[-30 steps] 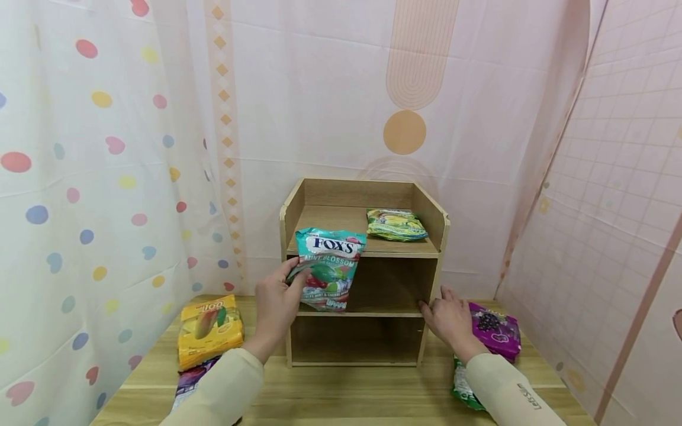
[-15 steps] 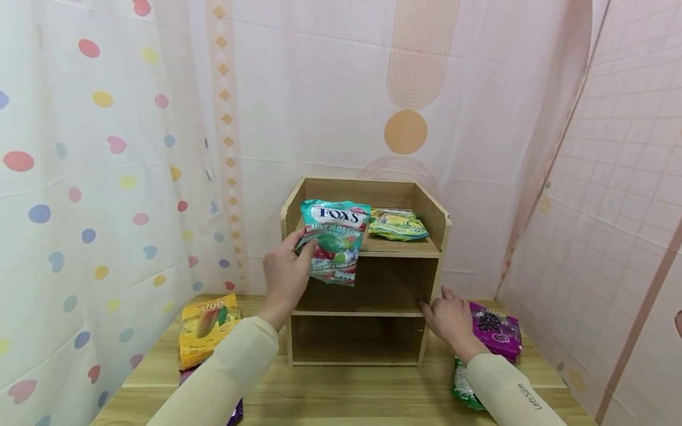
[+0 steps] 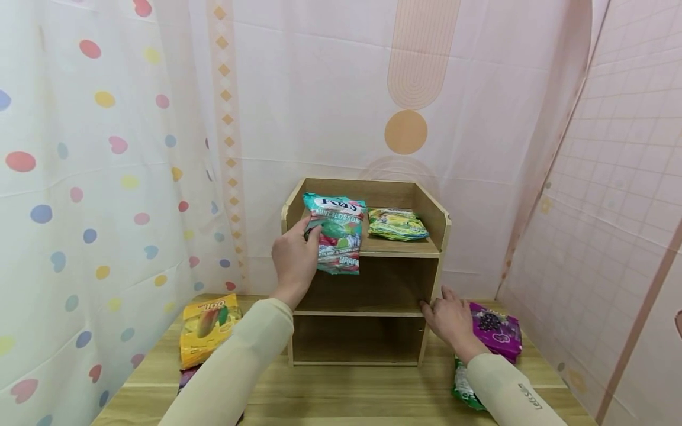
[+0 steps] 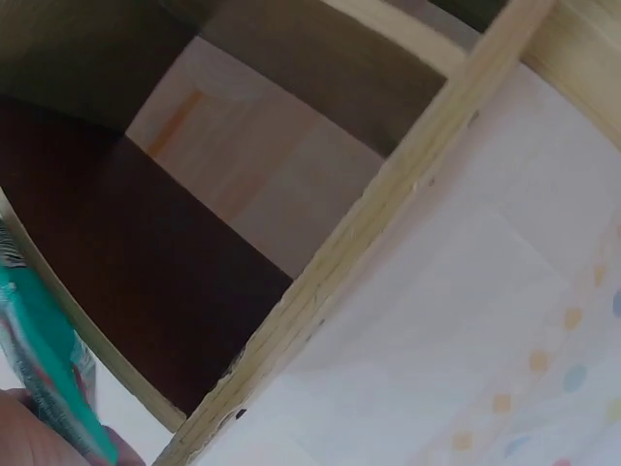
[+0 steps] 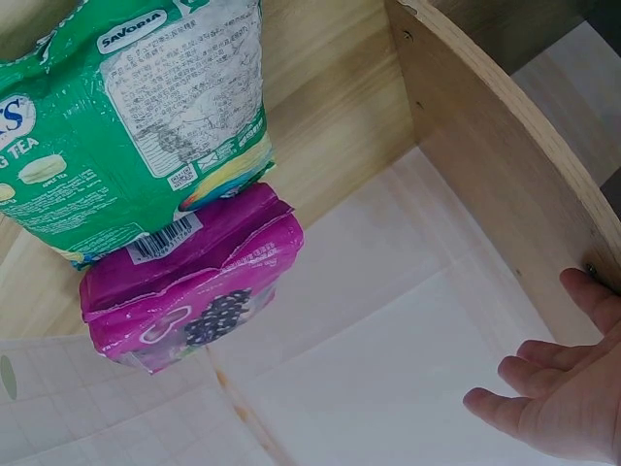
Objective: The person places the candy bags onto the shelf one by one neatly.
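Note:
My left hand [image 3: 295, 260] pinches a teal FOX'S candy bag [image 3: 341, 236] by its left edge, thumb in front. The bag hangs upright before the top tier of a small wooden shelf [image 3: 367, 255]. In the left wrist view, part of the teal bag [image 4: 44, 340] shows at the lower left beside the shelf. My right hand [image 3: 450, 319] rests its fingertips against the shelf's right side panel, fingers loosely extended. A yellow-green candy bag [image 3: 396, 225] lies flat on the right of the top tier.
A yellow mango candy bag [image 3: 208, 328] lies at left on the table [image 3: 341, 396], over a purple one mostly behind my sleeve. Near my right forearm lie a purple grape candy bag [image 3: 498, 331] and a green bag [image 5: 126, 136]. Curtains hang behind and beside.
My left hand has lifted the teal candy bag from the middle tier's height to the top tier, slightly rightward. The bag's top now tips away. My right hand has stayed in place.

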The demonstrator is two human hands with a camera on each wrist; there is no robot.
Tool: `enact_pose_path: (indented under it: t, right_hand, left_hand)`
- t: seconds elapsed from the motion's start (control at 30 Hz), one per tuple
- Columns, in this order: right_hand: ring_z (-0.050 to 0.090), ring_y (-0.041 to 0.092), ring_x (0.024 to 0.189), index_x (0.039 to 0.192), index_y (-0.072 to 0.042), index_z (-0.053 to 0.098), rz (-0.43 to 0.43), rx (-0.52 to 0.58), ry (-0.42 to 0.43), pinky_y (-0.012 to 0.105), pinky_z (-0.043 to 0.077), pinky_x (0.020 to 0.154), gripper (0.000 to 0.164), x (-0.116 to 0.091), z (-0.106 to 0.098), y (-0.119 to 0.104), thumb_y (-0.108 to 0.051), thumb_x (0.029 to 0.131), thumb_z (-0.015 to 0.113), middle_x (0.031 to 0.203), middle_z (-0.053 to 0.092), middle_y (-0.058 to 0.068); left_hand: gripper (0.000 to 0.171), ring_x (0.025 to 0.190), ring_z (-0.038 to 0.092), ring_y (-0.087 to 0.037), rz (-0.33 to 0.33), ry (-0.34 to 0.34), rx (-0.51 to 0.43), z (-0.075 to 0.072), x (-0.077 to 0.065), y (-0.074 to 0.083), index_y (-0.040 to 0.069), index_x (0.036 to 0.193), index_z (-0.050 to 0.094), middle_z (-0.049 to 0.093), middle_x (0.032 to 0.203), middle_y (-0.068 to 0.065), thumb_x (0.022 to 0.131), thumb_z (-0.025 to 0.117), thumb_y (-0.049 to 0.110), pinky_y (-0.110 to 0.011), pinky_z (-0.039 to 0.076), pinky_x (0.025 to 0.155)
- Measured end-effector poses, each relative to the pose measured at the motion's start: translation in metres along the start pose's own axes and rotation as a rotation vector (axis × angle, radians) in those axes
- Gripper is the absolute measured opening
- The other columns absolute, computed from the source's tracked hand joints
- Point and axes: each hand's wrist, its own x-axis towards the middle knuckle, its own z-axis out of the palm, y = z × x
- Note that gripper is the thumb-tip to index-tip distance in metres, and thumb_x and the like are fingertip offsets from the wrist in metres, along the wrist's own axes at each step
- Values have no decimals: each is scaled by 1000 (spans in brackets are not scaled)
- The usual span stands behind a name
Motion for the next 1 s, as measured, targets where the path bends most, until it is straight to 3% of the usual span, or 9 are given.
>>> enact_pose_path:
  t: [0.13, 0.27, 0.4, 0.6, 0.83, 0.9, 1.0]
  right_hand:
    - [42, 47, 132, 94, 0, 77, 6, 9, 0, 68, 29, 104, 42, 0, 1, 0, -32, 101, 52, 141, 47, 33]
    - [41, 48, 133, 92, 0, 77, 7, 14, -5, 68, 30, 104, 42, -1, 1, 1, -32, 101, 52, 142, 46, 33]
    - [41, 49, 133, 87, -1, 77, -1, 14, -9, 67, 31, 104, 43, -1, 2, 1, -32, 102, 51, 142, 45, 33]
    - [41, 49, 132, 85, -2, 77, -10, 13, -6, 66, 32, 103, 43, 0, 1, 0, -32, 102, 51, 142, 46, 33]
    - [43, 49, 131, 86, -1, 77, -6, 13, 11, 66, 34, 102, 42, 0, 1, 0, -32, 101, 52, 140, 47, 33]
    - [43, 49, 131, 84, -1, 77, -7, 15, 11, 66, 34, 102, 42, 0, 0, 0, -31, 101, 52, 140, 47, 33]
    - [43, 50, 130, 81, -2, 76, -8, 16, 10, 66, 34, 102, 42, 0, 1, 0, -31, 101, 52, 140, 47, 34]
  left_hand:
    - [36, 90, 70, -34, 8, -47, 62, 3, 5, 1, -2, 126, 65, 71, 113, -18, 95, 68, 16, -47, 55, 78]
    - [34, 95, 68, -34, 84, -62, 78, 3, 7, -1, 0, 129, 62, 69, 117, -18, 97, 63, 13, -48, 54, 82]
    - [26, 112, 63, -34, 236, -50, 98, 1, 4, -3, -3, 117, 68, 68, 116, -19, 98, 62, 14, -47, 48, 96]
    - [22, 103, 63, -33, 519, 0, 181, -2, -7, -7, 0, 99, 74, 71, 103, -14, 94, 67, 20, -50, 45, 95]
    - [53, 102, 63, -32, 797, 40, 260, -4, -20, -17, 5, 109, 73, 70, 108, -12, 84, 73, 52, -49, 47, 94]
    - [53, 104, 62, -32, 855, 43, 302, -4, -23, -21, 5, 112, 71, 68, 112, -13, 83, 75, 50, -49, 47, 95]
    - [38, 105, 63, -31, 911, 48, 362, -4, -27, -24, 8, 113, 70, 68, 112, -13, 84, 78, 31, -49, 48, 94]
